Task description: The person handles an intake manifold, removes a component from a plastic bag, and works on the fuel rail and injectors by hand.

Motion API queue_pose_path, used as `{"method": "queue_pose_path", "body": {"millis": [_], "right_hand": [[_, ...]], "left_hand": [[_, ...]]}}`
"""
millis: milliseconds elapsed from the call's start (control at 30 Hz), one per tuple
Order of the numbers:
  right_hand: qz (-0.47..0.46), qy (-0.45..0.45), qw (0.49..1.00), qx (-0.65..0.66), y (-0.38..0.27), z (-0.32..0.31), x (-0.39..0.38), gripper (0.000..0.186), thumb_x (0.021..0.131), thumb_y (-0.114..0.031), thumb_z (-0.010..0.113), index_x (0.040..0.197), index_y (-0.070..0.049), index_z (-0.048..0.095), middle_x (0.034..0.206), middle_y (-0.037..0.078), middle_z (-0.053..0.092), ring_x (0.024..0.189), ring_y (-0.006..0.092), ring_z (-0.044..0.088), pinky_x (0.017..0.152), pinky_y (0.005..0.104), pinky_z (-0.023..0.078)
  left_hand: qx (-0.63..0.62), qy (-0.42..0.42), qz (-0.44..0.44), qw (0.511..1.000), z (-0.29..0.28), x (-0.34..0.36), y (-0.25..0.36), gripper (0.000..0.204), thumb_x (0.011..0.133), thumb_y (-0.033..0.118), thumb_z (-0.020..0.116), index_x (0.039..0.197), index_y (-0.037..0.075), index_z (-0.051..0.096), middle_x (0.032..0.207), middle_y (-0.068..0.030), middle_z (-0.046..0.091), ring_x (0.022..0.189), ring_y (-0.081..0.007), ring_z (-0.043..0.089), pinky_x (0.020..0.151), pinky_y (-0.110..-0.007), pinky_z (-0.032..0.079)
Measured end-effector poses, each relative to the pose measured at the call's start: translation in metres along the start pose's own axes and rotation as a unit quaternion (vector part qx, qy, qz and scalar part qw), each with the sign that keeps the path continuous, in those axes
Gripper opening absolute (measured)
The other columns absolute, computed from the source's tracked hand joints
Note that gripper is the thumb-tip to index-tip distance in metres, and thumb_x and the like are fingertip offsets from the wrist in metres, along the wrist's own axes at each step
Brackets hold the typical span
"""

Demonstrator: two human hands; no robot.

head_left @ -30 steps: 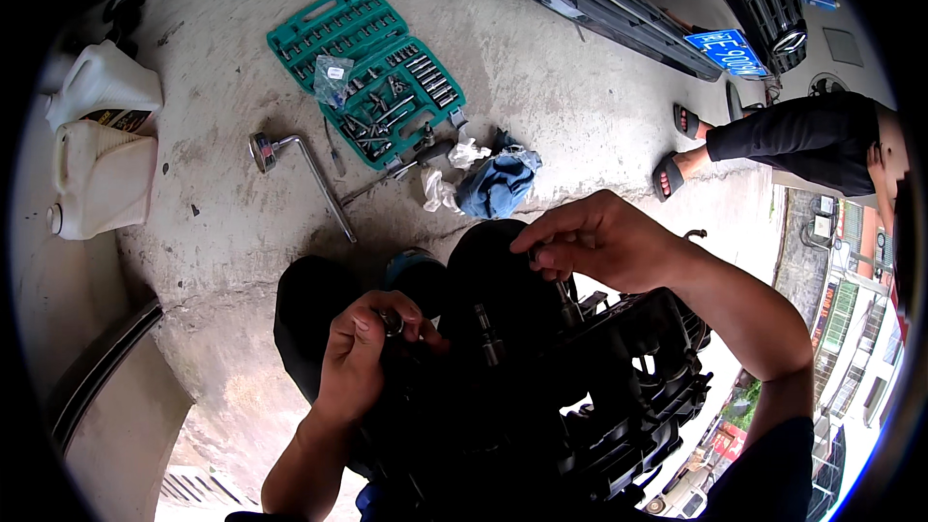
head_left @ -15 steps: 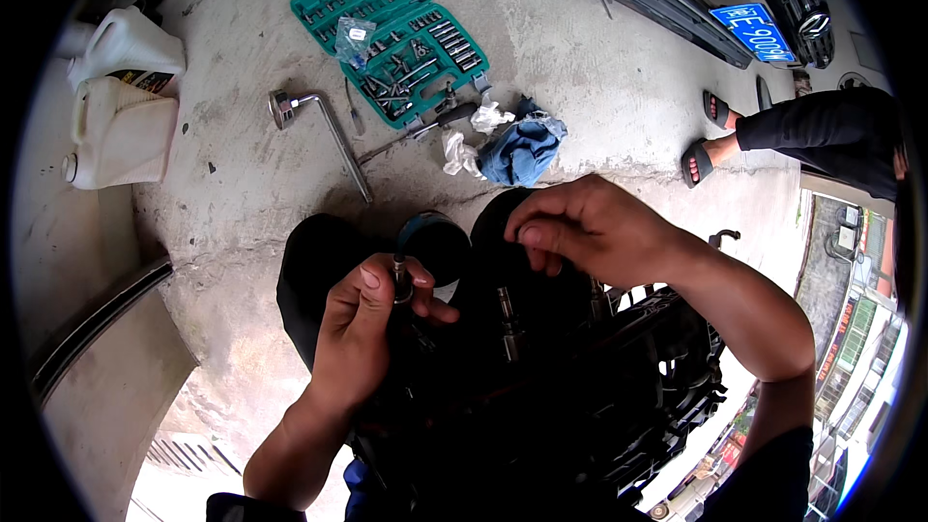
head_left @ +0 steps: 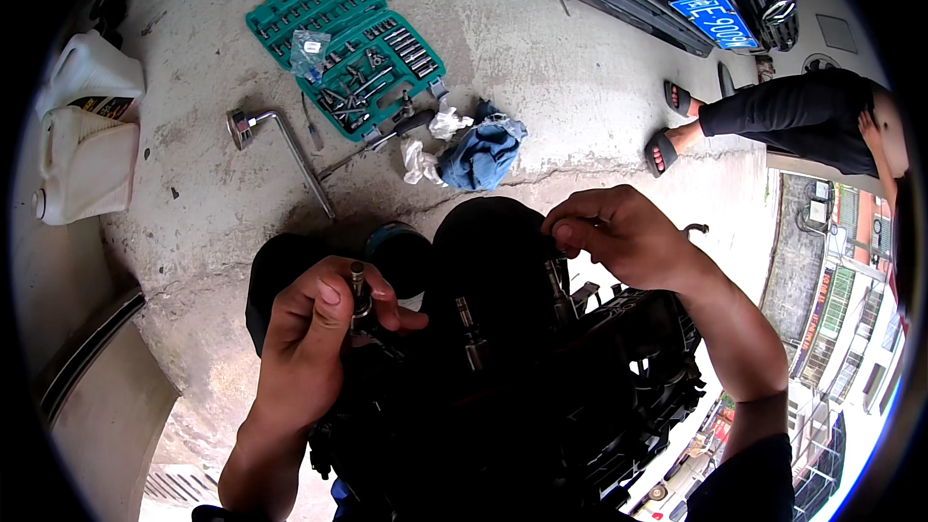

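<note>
Below me is a dark engine part [head_left: 503, 425], mostly lost in shadow. From its top stand slim metal cylinders that look like fuel injectors. My left hand [head_left: 314, 319] grips one such fuel injector [head_left: 359, 282] between thumb and fingers, its tip pointing up. Another injector [head_left: 469, 331] rises in the middle, untouched. Over at the right, my right hand [head_left: 623, 237] is closed in a pinch just above a third injector [head_left: 558, 290]; whatever lies between its fingertips is hidden.
Ahead on the concrete floor lie an opened green socket set [head_left: 420, 87], a bent-handled metal tool [head_left: 295, 159], a blue rag [head_left: 483, 153] and white crumpled paper [head_left: 420, 162]. White jugs [head_left: 89, 159] stand left. A person in sandals [head_left: 802, 116] and a car front [head_left: 715, 14] are at right.
The whole view has shifted. Against the engine part, my right hand has moved right, to above the third injector. My left hand keeps its hold. More of the other person shows.
</note>
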State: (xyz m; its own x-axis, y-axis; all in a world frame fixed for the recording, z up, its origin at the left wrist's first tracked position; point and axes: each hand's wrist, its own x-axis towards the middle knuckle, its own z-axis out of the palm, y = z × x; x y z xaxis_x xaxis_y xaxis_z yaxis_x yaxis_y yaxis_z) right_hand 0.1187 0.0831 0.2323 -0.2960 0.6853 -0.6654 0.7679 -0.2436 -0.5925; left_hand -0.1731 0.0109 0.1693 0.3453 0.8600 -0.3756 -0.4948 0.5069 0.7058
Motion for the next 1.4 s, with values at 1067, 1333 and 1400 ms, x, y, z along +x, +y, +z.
{"method": "queue_pose_path", "body": {"millis": [1067, 1333, 1400], "right_hand": [[0.107, -0.221, 0.967, -0.062, 0.007, -0.02, -0.001, 0.041, 0.097, -0.035, 0.054, 0.08, 0.0, 0.067, 0.056, 0.001, 0.05, 0.054, 0.0078, 0.045, 0.053, 0.0296, 0.039], [0.117, -0.219, 0.966, -0.075, -0.009, -0.025, -0.003, 0.038, 0.095, -0.035, 0.056, 0.086, -0.001, 0.07, 0.059, 0.004, 0.056, 0.055, 0.0106, 0.049, 0.055, 0.0313, 0.042], [0.119, -0.221, 0.965, -0.08, -0.008, -0.025, -0.001, 0.038, 0.095, -0.034, 0.056, 0.082, -0.001, 0.069, 0.057, 0.004, 0.055, 0.054, 0.0111, 0.049, 0.054, 0.0315, 0.041]], "left_hand": [[0.028, -0.037, -0.029, 0.999, 0.017, 0.007, -0.002, 0.046, 0.099, 0.043, 0.044, 0.091, -0.001, 0.058, 0.079, -0.0098, 0.06, 0.079, -0.0224, 0.067, 0.076, -0.034, 0.054], [0.049, -0.058, -0.018, 0.997, 0.018, 0.003, -0.005, 0.045, 0.098, 0.043, 0.047, 0.092, 0.0, 0.059, 0.078, -0.0089, 0.061, 0.079, -0.021, 0.067, 0.075, -0.033, 0.053], [0.054, -0.065, -0.014, 0.996, 0.016, 0.003, -0.007, 0.044, 0.097, 0.042, 0.05, 0.093, 0.0, 0.059, 0.079, -0.0088, 0.061, 0.077, -0.0203, 0.067, 0.074, -0.034, 0.054]]}}
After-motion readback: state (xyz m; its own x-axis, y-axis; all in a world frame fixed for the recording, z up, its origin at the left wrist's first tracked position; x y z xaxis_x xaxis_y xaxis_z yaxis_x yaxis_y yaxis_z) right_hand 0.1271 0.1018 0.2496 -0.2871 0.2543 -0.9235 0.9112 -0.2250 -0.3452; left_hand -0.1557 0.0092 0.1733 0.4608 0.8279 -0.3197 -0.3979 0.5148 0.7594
